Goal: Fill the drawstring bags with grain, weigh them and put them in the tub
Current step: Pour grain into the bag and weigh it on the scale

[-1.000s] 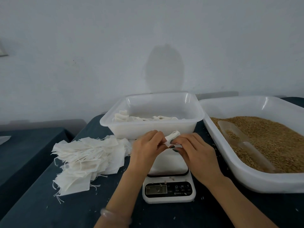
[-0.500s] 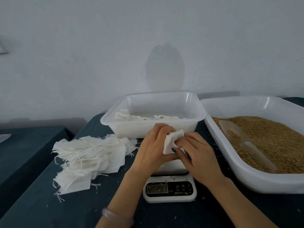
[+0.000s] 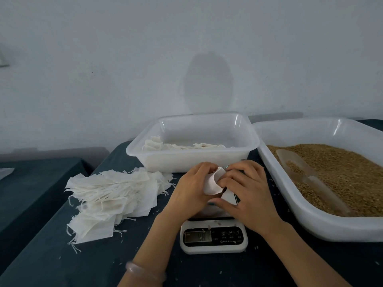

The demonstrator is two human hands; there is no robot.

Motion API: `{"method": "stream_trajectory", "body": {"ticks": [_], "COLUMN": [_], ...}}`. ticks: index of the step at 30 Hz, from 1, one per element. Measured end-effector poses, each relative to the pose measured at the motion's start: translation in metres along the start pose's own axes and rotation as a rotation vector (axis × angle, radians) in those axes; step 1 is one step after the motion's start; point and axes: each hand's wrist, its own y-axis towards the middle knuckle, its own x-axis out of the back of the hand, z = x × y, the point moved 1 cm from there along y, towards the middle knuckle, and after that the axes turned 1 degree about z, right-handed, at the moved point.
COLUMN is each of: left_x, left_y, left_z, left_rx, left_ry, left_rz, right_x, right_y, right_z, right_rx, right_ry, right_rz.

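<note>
You hold one small white drawstring bag (image 3: pixel 213 183) with both hands, right above the scale (image 3: pixel 213 239). Your left hand (image 3: pixel 192 187) wraps its fingers (image 3: pixel 204 167) around the left side of the bag. Your right hand (image 3: pixel 246 193) pinches the other side with bent fingers (image 3: pixel 238 168). Both hands are closed on the bag, and it curls between them. It looks like you are working on its top, maybe to open it or to pull it closed. I cannot tell if there is grain inside it.

You hold the bag over the scale, so setting it down to weigh is a short trip. The numbers on the scale are too blurry to read.

The tub (image 3: pixel 192 160) sits just behind the scale, close enough to drop a weighed bag in. A few bags (image 3: pixel 157 145) lie in it already.

The big tray (image 3: pixel 310 224) of grain (image 3: pixel 342 172) is to the right of the scale, near your right hand. A clear scoop (image 3: pixel 300 168) rests on the grain, ready to grab.

The pile of empty bags (image 3: pixel 112 197) lies on the counter (image 3: pixel 62 262) to the left of the scale, near your left hand. Many are left, so I think you have lots more to fill.
</note>
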Motion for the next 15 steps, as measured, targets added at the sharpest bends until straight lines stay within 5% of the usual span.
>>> {"method": "stream_trajectory", "body": {"ticks": [15], "left_x": [0.0009], "left_y": [0.0003], "left_z": [-0.0078], "left_rx": [-0.079], "left_ry": [0.078], "left_rz": [-0.007], "right_x": [-0.0017], "right_y": [-0.0004], "right_z": [0.003], "right_rx": [-0.096], "right_ry": [0.076], "right_rz": [0.016]}}
